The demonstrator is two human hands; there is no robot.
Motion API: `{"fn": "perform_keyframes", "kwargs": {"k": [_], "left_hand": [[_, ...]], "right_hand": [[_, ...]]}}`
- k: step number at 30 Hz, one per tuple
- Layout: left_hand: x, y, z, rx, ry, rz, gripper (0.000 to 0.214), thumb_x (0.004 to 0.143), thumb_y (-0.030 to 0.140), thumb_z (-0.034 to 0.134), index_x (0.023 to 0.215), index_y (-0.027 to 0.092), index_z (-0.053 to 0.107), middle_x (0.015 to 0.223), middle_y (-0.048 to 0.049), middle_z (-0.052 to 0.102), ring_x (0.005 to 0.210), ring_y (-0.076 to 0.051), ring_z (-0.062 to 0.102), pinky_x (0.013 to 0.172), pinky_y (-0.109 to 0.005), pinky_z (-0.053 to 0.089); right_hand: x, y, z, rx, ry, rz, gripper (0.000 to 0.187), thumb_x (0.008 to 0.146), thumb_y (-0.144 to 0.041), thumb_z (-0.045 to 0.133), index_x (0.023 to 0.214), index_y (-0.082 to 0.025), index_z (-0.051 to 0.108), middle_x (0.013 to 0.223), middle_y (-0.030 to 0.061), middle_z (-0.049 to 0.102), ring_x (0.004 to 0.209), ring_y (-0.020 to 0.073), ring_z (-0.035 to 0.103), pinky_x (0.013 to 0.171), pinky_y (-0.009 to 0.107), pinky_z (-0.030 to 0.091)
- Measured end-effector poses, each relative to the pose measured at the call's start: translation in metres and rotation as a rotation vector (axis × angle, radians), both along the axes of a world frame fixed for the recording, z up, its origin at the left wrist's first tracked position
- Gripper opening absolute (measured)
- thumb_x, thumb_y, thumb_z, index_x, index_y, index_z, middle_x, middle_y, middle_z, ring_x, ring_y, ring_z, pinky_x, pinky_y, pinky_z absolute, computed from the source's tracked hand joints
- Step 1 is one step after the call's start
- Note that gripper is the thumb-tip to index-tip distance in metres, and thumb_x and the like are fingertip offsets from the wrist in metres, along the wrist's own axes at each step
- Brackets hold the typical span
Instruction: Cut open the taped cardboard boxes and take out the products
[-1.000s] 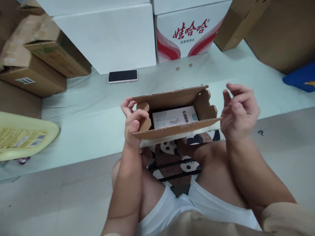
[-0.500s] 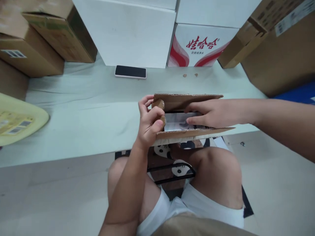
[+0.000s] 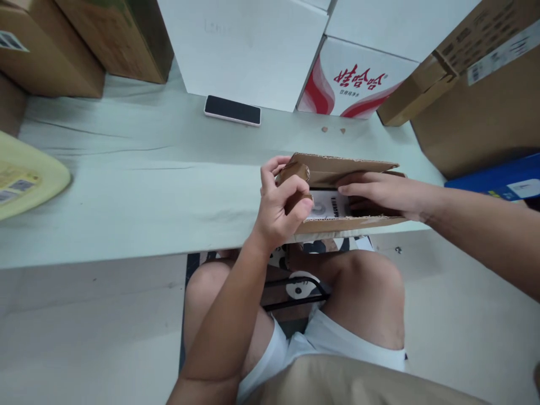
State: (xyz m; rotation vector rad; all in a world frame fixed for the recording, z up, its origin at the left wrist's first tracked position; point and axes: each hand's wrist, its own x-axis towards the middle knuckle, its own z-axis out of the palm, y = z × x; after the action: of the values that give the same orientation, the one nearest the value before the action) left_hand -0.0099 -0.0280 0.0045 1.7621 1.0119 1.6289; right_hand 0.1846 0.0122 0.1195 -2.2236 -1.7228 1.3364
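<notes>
A small open cardboard box (image 3: pixel 350 224) rests at the front edge of the table, its long flaps standing up. My left hand (image 3: pixel 280 205) grips its left end, fingers and thumb closed over the short end flaps. Inside lies a white printed package (image 3: pixel 327 203) with dark lettering, against the left part of the box. My right hand (image 3: pixel 371 191) reaches in from the right with fingers stretched out, the fingertips at the package's right end. Its lower fingers are in shadow, and whether they press on the package I cannot tell.
A phone (image 3: pixel 233 109) lies face up near white cartons (image 3: pixel 240 50). Behind the box stands a red-and-white carton (image 3: pixel 350 79). Brown cartons (image 3: pixel 476 118) flank both sides, with a yellow container (image 3: pixel 29 177) at left. Two small brown scraps (image 3: pixel 324 129) lie on the table (image 3: pixel 139 197).
My right hand has shifted off the package's top, deeper into the box, uncovering its lettering and right end. My left hand keeps hold of the box's left end. The view has turned slightly.
</notes>
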Motion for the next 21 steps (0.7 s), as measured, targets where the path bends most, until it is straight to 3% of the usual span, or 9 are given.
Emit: {"fn": "perform_keyframes", "kwargs": {"k": [3,6,10,13,17,21], "left_hand": [[0.001,0.000,-0.001,-0.008,-0.010,0.007,0.041,0.095,0.054,0.042,0.074,0.021,0.055,0.125,-0.0110,0.042,0.131,-0.030,0.044,0.112,-0.048,0.044],[0.002,0.002,-0.005,-0.004,-0.008,0.011,0.040,0.095,0.054,0.044,0.075,0.021,0.056,0.129,-0.0108,0.042,0.130,-0.031,0.045,0.111,-0.049,0.044],[0.003,0.004,-0.011,-0.006,-0.036,0.032,0.044,0.093,0.060,0.045,0.077,0.021,0.058,0.132,-0.0103,0.040,0.132,-0.033,0.043,0.112,-0.050,0.042],[0.003,0.006,-0.014,-0.036,-0.034,0.068,0.046,0.091,0.064,0.046,0.077,0.022,0.057,0.134,-0.0100,0.039,0.133,-0.033,0.042,0.112,-0.050,0.042],[0.004,0.008,-0.014,-0.003,-0.051,0.056,0.048,0.091,0.065,0.044,0.077,0.021,0.058,0.134,-0.0101,0.039,0.132,-0.033,0.042,0.113,-0.051,0.040],[0.005,0.010,-0.015,0.039,-0.053,0.038,0.053,0.092,0.068,0.039,0.078,0.021,0.061,0.132,-0.0101,0.038,0.134,-0.033,0.040,0.115,-0.051,0.038]], "right_hand": [[0.002,0.000,-0.004,-0.155,0.060,-0.174,0.031,0.080,-0.042,0.068,0.105,-0.023,0.069,0.121,0.0061,0.071,0.103,0.0196,0.067,0.082,0.026,0.058],[0.001,0.000,-0.003,-0.254,0.085,-0.123,0.023,0.078,-0.041,0.071,0.092,-0.023,0.068,0.102,0.0053,0.074,0.090,0.0180,0.067,0.073,0.027,0.057],[0.004,-0.005,0.014,-0.049,0.172,-0.171,0.023,0.076,-0.039,0.075,0.072,-0.023,0.059,0.076,0.0012,0.065,0.071,0.0143,0.061,0.071,0.030,0.057],[0.010,-0.008,0.026,0.129,0.218,-0.216,0.026,0.073,-0.042,0.078,0.077,-0.023,0.060,0.085,0.0037,0.069,0.079,0.0163,0.064,0.078,0.034,0.058],[0.015,-0.003,0.024,0.078,0.176,-0.097,0.031,0.069,-0.044,0.080,0.087,-0.023,0.066,0.100,0.0053,0.071,0.094,0.0200,0.066,0.084,0.036,0.058],[0.010,0.002,0.018,0.027,0.070,0.069,0.042,0.069,-0.057,0.079,0.081,-0.024,0.055,0.079,-0.0016,0.062,0.072,0.0147,0.059,0.064,0.030,0.054]]}}
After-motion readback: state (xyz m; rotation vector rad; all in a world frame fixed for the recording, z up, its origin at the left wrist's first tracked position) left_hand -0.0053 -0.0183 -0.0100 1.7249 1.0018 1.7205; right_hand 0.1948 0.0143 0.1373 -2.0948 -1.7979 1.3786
